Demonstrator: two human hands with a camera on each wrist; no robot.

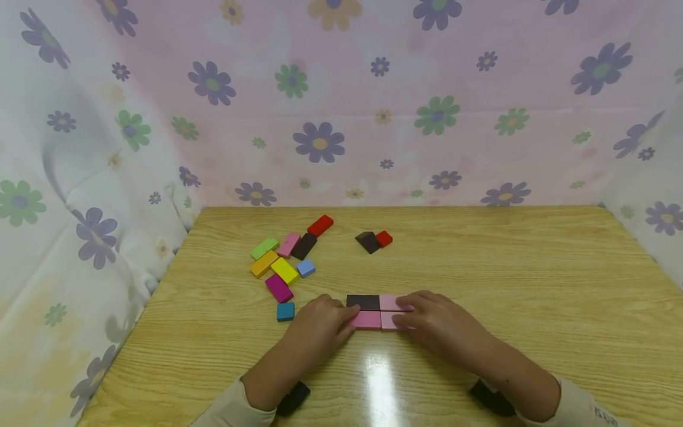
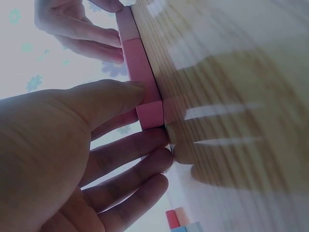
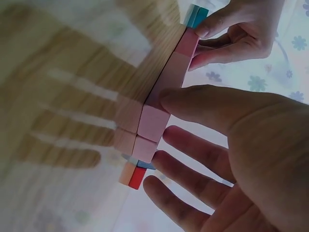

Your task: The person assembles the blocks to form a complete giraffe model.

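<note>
Four-sided row work lies flat on the table: a black block [image 1: 363, 302] and a light pink block [image 1: 388, 303] on the far side, a pink block [image 1: 366, 320] and another light pink block [image 1: 389, 321] nearer. They touch one another. My left hand [image 1: 320, 326] grips the left end of the pink block, its thumb [image 2: 123, 92] on the near face and other fingers around the end. My right hand [image 1: 443, 323] holds the light pink blocks at the right end, its thumb [image 3: 193, 104] on the near one.
To the left lie loose blocks: teal [image 1: 285, 312], magenta [image 1: 279, 288], yellow [image 1: 285, 271], orange [image 1: 264, 264], green [image 1: 264, 248], blue [image 1: 306, 268], pink [image 1: 289, 244], black [image 1: 304, 247] and red [image 1: 320, 225]. A black wedge [image 1: 368, 241] touches a small red block [image 1: 384, 238] farther back.
</note>
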